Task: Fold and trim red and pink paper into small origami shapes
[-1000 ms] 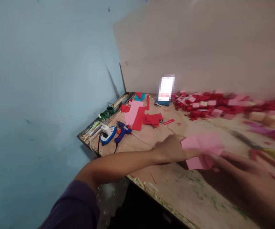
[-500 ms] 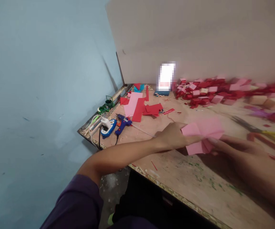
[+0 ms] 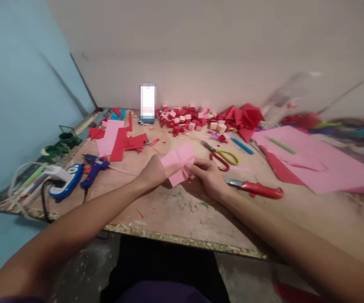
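A creased piece of pink paper (image 3: 178, 158) is held between my two hands, above the near middle of the table. My left hand (image 3: 153, 171) grips its left side, with the thumb laid across the paper. On the right side, my right hand (image 3: 207, 176) pinches the paper's edge between thumb and fingers. Scissors (image 3: 221, 156) with one red and one yellow handle lie just beyond my right hand. A red-handled knife (image 3: 258, 188) rests to the right of that hand.
Small red and pink paper cubes (image 3: 185, 120) are heaped along the wall beside a lit phone (image 3: 148, 101). A blue glue gun (image 3: 94, 170) and a power strip (image 3: 66, 182) lie at left. Large pink sheets (image 3: 324, 158) cover the right side, near a blue pen (image 3: 242, 145).
The camera view has swung to the right, bringing the knife, blue pen and large pink sheets into sight. Both hands still hold the pink paper.
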`<action>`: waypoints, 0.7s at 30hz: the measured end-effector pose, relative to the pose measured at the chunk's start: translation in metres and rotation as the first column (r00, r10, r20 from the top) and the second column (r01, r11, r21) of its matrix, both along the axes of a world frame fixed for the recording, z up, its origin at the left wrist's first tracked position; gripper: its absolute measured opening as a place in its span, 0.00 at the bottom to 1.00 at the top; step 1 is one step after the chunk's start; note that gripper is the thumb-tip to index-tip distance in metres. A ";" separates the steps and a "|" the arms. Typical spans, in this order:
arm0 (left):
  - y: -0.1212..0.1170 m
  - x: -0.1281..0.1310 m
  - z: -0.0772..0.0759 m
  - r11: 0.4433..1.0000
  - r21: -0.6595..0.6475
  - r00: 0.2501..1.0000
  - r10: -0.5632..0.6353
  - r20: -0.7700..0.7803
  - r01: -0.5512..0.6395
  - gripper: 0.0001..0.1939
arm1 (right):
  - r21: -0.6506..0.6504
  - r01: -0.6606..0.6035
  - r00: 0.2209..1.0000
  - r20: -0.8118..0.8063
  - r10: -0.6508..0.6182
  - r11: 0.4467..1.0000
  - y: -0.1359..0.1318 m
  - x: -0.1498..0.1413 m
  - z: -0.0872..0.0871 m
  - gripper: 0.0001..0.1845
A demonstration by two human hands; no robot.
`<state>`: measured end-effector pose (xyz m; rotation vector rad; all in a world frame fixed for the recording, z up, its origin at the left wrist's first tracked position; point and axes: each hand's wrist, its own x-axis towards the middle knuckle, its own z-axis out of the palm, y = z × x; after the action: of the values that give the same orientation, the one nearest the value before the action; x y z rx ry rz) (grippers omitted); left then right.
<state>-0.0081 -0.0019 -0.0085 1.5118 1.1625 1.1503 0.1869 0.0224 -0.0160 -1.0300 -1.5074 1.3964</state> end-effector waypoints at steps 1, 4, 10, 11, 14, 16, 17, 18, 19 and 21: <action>0.000 0.000 0.000 1.000 0.014 1.000 0.002 0.019 -0.003 0.12 | -0.004 -0.012 1.000 -0.020 0.011 1.000 0.001 0.001 -0.002 0.18; -0.001 0.000 0.001 1.000 0.020 0.999 -0.010 0.042 0.009 0.09 | -0.013 -0.033 0.998 -0.060 0.032 0.999 0.002 0.003 -0.006 0.18; 0.000 0.000 -0.001 0.999 -0.049 0.998 -0.020 0.055 0.022 0.12 | -0.025 -0.049 0.996 -0.078 0.047 0.998 0.001 0.003 -0.006 0.16; 0.001 0.000 -0.003 0.999 -0.046 0.998 -0.015 0.058 0.018 0.12 | -0.033 -0.050 0.996 -0.081 0.047 0.998 0.001 0.003 -0.006 0.15; 0.002 0.000 -0.005 0.999 -0.034 0.998 0.004 0.069 -0.002 0.12 | -0.056 -0.049 0.995 -0.094 0.044 0.997 0.001 0.003 -0.007 0.15; 0.003 -0.001 -0.006 0.999 -0.031 0.997 0.015 0.071 -0.013 0.12 | -0.058 -0.052 0.994 -0.100 0.046 0.997 0.001 0.003 -0.007 0.15; 0.003 -0.001 -0.006 0.999 -0.032 0.997 0.018 0.071 -0.016 0.12 | -0.054 -0.053 0.994 -0.099 0.048 0.997 0.001 0.003 -0.007 0.15; 0.003 -0.001 -0.006 0.999 -0.031 0.997 0.020 0.071 -0.017 0.13 | -0.048 -0.053 0.994 -0.093 0.049 0.997 0.001 0.003 -0.007 0.15; 0.002 -0.001 -0.006 0.999 -0.030 0.997 0.017 0.073 -0.015 0.13 | -0.040 -0.053 0.995 -0.085 0.050 0.998 0.001 0.002 -0.007 0.15; 0.002 -0.001 -0.005 1.000 -0.024 0.997 0.007 0.078 -0.006 0.12 | -0.027 -0.052 0.997 -0.066 0.050 0.998 0.000 0.002 -0.006 0.15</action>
<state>-0.0089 -0.0001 -0.0138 1.4339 1.1253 1.1857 0.1887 0.0226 -0.0218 -0.9603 -1.4793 1.4774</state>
